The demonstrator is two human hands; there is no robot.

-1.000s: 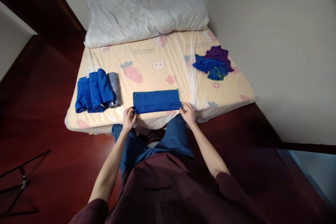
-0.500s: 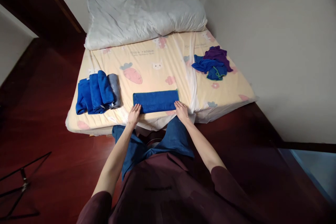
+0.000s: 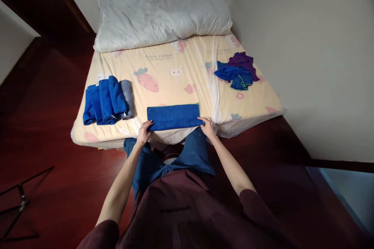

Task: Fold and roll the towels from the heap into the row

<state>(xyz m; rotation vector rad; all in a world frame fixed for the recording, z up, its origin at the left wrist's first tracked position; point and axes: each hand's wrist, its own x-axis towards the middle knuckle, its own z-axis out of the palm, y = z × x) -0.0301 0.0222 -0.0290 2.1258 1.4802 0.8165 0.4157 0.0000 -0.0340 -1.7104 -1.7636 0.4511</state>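
Note:
A blue towel (image 3: 173, 116) with a thin green edge lies folded into a long strip near the bed's front edge. My left hand (image 3: 144, 131) grips its near left corner, fingers closed over the cloth. At the near right corner, my right hand (image 3: 207, 126) pinches the towel between thumb and fingers. To the left sit several folded blue towels (image 3: 102, 101), overlapping one another, with a folded grey towel (image 3: 126, 99) beside them. A loose heap of crumpled blue cloths (image 3: 236, 74) and a purple cloth (image 3: 244, 62) rests on the right side of the bed.
The bed (image 3: 175, 85) has a yellow printed sheet under clear, wrinkled film. A big white quilt (image 3: 163, 11) lies across its head end. A grey wall (image 3: 306, 54) rises at the right. Black stand legs (image 3: 22, 198) are on the red floor at lower left.
Both hands have shifted slightly outward and toward me at the near corners. My fingers have gone from lying on the towel to gripping it, and its near edge has come closer to me.

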